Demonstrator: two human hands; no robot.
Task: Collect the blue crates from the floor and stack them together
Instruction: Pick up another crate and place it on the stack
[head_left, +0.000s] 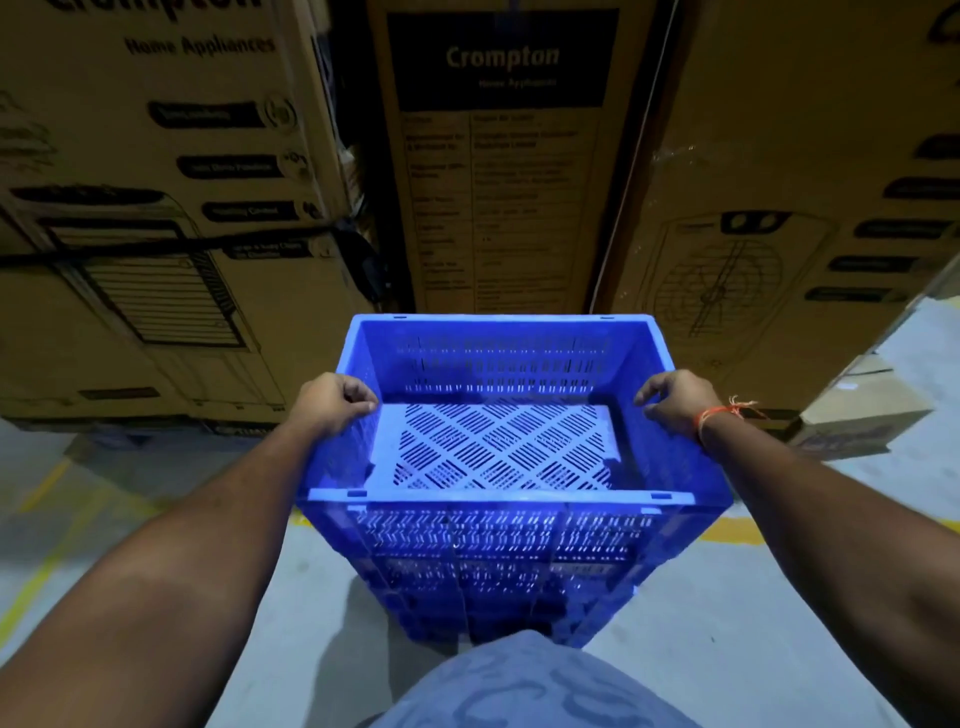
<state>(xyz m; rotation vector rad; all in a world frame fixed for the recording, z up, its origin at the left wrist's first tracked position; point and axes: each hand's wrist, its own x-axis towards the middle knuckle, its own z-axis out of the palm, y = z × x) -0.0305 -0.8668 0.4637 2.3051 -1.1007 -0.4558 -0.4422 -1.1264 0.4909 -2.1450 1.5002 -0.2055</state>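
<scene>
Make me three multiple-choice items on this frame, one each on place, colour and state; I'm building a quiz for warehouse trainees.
1. Where do the hands grip the top blue crate?
A. Side rims
B. Near rim
C. Base

2. What colour is the thread on the right wrist?
A. Green
B. Orange
C. White

3. What does the top crate hold?
A. Boxes
B. Bottles
C. Nothing

Answers:
1 A: the left hand and right hand curl over opposite side rims.
2 B: the wrist thread is orange.
3 C: its slotted floor shows bare.
</scene>
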